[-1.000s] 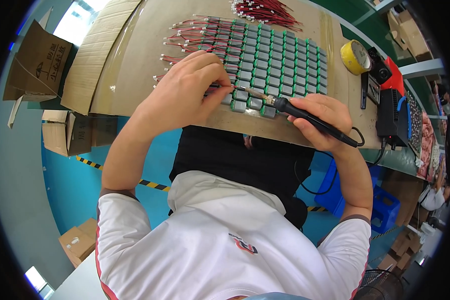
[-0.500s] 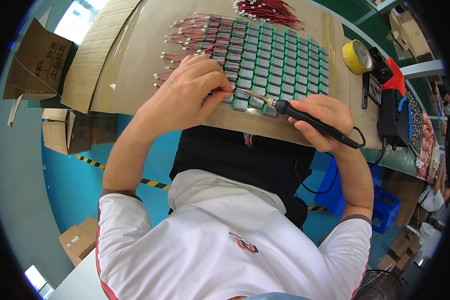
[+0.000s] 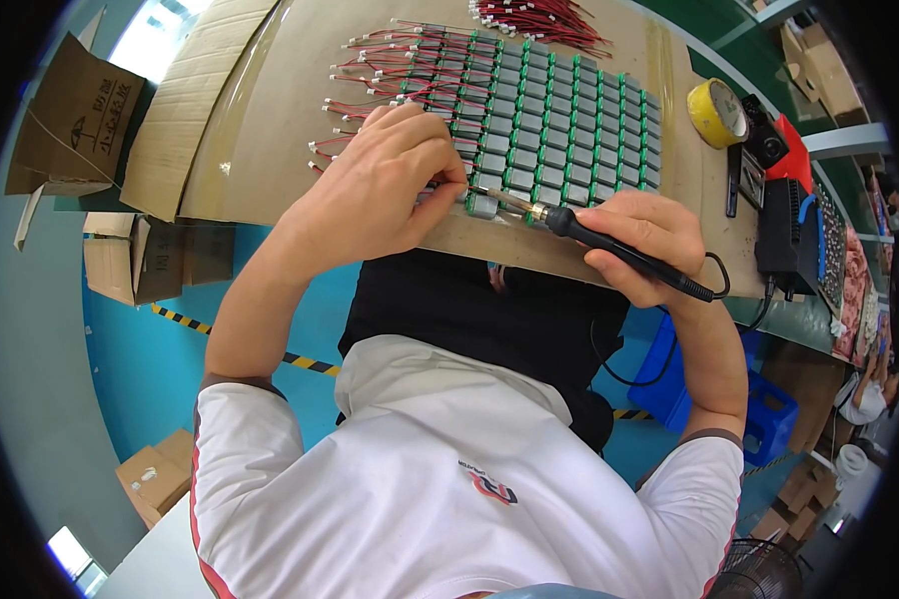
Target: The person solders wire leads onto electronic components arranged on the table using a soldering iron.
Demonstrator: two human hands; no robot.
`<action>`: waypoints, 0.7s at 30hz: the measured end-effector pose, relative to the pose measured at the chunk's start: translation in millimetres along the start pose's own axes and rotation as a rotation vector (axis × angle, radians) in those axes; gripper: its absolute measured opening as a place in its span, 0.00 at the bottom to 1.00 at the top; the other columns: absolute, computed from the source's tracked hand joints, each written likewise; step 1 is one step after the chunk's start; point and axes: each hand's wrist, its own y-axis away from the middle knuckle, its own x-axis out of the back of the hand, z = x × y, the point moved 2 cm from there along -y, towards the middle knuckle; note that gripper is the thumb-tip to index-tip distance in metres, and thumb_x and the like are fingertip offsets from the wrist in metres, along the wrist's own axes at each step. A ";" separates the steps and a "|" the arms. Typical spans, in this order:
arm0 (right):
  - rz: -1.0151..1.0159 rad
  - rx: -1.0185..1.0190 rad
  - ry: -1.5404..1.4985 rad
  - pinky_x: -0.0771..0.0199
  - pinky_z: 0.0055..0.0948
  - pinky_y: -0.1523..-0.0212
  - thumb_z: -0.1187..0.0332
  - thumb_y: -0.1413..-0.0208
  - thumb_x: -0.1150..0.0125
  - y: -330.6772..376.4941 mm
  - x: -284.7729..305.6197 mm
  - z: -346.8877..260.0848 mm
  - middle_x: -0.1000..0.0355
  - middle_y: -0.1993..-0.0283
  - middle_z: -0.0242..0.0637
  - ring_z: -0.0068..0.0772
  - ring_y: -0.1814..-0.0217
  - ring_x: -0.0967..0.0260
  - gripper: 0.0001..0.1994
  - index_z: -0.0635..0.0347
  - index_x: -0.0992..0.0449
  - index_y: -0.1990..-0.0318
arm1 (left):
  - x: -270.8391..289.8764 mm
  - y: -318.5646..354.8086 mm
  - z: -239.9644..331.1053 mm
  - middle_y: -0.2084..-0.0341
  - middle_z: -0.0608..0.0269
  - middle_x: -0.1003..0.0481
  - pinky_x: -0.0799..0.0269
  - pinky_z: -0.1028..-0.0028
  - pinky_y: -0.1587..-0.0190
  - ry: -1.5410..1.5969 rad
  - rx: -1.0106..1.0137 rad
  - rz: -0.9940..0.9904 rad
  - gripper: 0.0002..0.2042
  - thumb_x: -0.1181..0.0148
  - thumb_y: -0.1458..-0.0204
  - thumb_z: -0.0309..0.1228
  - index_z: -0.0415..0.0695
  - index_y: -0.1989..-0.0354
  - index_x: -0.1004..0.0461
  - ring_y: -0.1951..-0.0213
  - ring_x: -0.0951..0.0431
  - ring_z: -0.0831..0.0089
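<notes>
A: What do we have by the near edge of the surface (image 3: 529,245)?

B: Our right hand (image 3: 654,235) grasps the iron (image 3: 579,234) by its handle, the tip slanting left to our other fingertips. Our left hand (image 3: 395,175) pinches thumb and forefinger together, on what looks like a lead, though the fingers cover most of it. Both hands are over the nearest rows.

A: And the blocks?

B: The grey and green blocks (image 3: 554,120) lie in a close grid, from just inside the near edge up toward the far edge.

A: How far along are we?

B: Partway, we judge. Laid-out leads (image 3: 380,78) cross the grid's left columns in row after row, white plugs sticking out toward the surface's left edge. Our left hand hides part of the near rows, so we can't vouch for every one.

A: Are they all joined on?

B: We can't tell; the joints are too small to make out.

A: What's left, then?

B: The columns toward the right edge show no leads at all. If each block needs one, most of the grid remains. Beyond it, by the far edge, we have a thick loose bundle (image 3: 549,22) of red leads, apparently spare.
</notes>
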 end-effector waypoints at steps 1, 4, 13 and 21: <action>-0.002 -0.001 -0.001 0.25 0.33 0.72 0.73 0.46 0.21 0.3 -0.2 0.1 0.20 0.69 0.44 0.39 0.73 0.23 0.18 0.71 0.14 0.48 | -0.3 0.0 -0.1 0.64 0.58 0.25 0.28 0.58 0.46 0.001 0.000 0.000 0.07 0.29 0.47 0.21 0.40 0.64 0.23 0.56 0.24 0.56; -0.003 -0.006 -0.006 0.25 0.33 0.72 0.73 0.45 0.22 1.3 -0.1 0.6 0.20 0.69 0.44 0.39 0.73 0.23 0.18 0.72 0.14 0.48 | -0.8 -1.1 0.1 0.63 0.58 0.25 0.28 0.58 0.46 -0.002 0.006 -0.010 0.07 0.29 0.47 0.21 0.40 0.64 0.23 0.55 0.24 0.56; -0.008 0.010 0.001 0.25 0.33 0.73 0.73 0.45 0.22 -0.7 -0.5 0.6 0.20 0.69 0.44 0.39 0.73 0.24 0.18 0.72 0.14 0.48 | -0.4 -1.1 0.4 0.62 0.58 0.24 0.27 0.58 0.44 -0.016 0.009 -0.005 0.07 0.28 0.47 0.21 0.41 0.64 0.22 0.54 0.23 0.56; -0.010 0.006 0.003 0.24 0.33 0.73 0.74 0.46 0.22 -0.4 -0.9 -0.2 0.20 0.68 0.44 0.40 0.73 0.23 0.18 0.72 0.14 0.48 | -0.4 -1.6 0.3 0.62 0.58 0.24 0.27 0.58 0.45 -0.019 0.013 -0.016 0.07 0.29 0.48 0.22 0.41 0.64 0.22 0.54 0.23 0.55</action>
